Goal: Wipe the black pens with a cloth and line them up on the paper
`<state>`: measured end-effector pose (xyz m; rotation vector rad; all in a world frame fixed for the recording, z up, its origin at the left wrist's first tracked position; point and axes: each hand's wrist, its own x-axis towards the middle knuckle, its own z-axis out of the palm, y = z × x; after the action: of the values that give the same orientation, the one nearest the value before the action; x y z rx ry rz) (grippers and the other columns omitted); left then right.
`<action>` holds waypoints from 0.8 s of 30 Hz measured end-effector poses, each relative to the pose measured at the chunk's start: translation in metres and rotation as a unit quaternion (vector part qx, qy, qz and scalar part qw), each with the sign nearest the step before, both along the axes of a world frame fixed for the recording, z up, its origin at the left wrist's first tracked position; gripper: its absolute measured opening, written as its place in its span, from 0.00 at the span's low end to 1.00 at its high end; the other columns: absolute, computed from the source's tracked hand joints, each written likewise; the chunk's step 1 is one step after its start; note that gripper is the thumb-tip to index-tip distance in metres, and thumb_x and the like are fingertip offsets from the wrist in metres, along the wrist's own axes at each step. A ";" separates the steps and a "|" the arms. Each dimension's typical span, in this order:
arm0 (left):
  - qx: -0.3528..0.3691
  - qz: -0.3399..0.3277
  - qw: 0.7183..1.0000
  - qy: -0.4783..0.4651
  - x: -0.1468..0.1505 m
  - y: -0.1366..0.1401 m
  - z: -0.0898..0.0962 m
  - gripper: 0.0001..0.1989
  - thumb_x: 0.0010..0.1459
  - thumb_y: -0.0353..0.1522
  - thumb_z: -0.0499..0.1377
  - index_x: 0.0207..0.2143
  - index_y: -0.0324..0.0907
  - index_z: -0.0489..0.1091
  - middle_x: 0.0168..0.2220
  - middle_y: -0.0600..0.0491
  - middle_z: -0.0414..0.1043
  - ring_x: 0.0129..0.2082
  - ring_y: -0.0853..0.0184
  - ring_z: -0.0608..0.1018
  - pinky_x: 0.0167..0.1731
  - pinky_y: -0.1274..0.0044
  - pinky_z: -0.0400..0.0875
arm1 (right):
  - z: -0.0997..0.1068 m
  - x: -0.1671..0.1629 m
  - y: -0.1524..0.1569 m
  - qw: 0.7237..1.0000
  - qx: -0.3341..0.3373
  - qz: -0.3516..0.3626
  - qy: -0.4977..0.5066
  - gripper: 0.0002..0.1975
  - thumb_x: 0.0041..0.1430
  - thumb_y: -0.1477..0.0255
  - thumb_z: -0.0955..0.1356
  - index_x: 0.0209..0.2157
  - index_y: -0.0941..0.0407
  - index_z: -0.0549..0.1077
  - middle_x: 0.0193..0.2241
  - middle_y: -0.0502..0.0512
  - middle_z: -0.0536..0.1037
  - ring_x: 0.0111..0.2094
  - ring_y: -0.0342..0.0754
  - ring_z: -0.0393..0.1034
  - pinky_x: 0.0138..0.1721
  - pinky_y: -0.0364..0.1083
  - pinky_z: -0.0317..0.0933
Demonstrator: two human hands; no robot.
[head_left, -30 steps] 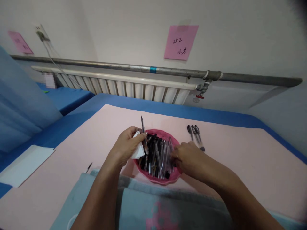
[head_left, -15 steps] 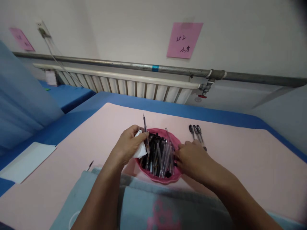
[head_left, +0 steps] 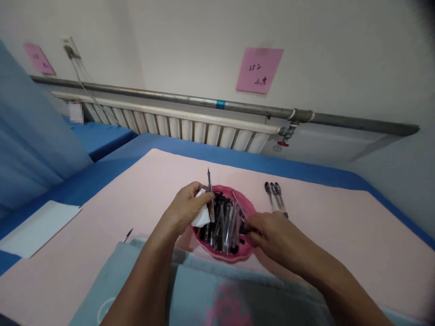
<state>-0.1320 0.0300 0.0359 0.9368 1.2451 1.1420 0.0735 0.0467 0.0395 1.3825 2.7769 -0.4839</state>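
Pen [head_left: 210,183]: tip and long axis toward wall [head_left: 170,54] | left hand [head_left: 188,206]: pinching it | right hand [head_left: 273,230]: curled, cannot tell if pinching

Clear-barreled pen [head_left: 210,184] held nearly upright, dark tip pointing up, white paper [head_left: 202,214] beside it, scalloped pink basin [head_left: 231,258] heaped with transparent barrels [head_left: 230,226] and black pen parts [head_left: 219,199], slender pen piece [head_left: 238,202] leaning toward its far rim

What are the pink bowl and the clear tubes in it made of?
The bowl looks like plastic with a dull sheen: its thin, wavy edge seems moulded. The tubes are probably smooth, shiny plastic: they look see-through with pale glints.
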 end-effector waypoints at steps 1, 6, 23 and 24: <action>0.000 -0.015 1.000 -0.013 0.002 -0.001 0.000 0.07 0.49 0.34 0.59 0.29 0.41 0.64 0.18 0.58 0.67 0.15 0.71 0.69 0.16 0.80 0.61 | 0.001 0.005 -0.002 0.999 -0.021 -0.019 0.046 0.11 0.52 0.77 0.61 0.26 0.54 0.74 0.24 0.51 0.75 0.25 0.46 0.66 0.28 0.45 0.51; 0.011 -0.112 0.991 -0.072 0.016 -0.004 -0.002 0.07 0.49 0.34 0.59 0.31 0.41 0.66 0.20 0.59 0.68 0.17 0.73 0.69 0.19 0.81 0.62 | 0.000 0.020 -0.015 0.946 -0.089 -0.122 0.288 0.08 0.50 0.70 0.65 0.30 0.53 0.76 0.29 0.51 0.76 0.31 0.47 0.68 0.33 0.44 0.57; -0.030 -0.296 0.955 -0.021 0.063 -0.021 -0.014 0.06 0.50 0.33 0.57 0.30 0.40 0.64 0.24 0.55 0.70 0.17 0.73 0.69 0.19 0.80 0.61 | -0.028 0.013 -0.016 0.384 -0.406 -0.333 0.760 0.12 0.40 0.70 0.75 0.30 0.58 0.75 0.25 0.52 0.78 0.27 0.44 0.70 0.30 0.43 0.61; -0.026 -0.300 0.954 -0.013 0.063 -0.021 -0.014 0.06 0.50 0.33 0.57 0.30 0.40 0.64 0.24 0.55 0.69 0.18 0.73 0.69 0.19 0.80 0.61 | -0.027 0.012 -0.016 0.382 -0.408 -0.333 0.760 0.12 0.40 0.70 0.75 0.30 0.58 0.75 0.25 0.52 0.78 0.27 0.44 0.70 0.31 0.43 0.61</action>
<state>-0.0690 0.0093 0.0216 1.1526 0.8702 0.6329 0.0850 0.0303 0.0126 1.7621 0.6616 -3.8550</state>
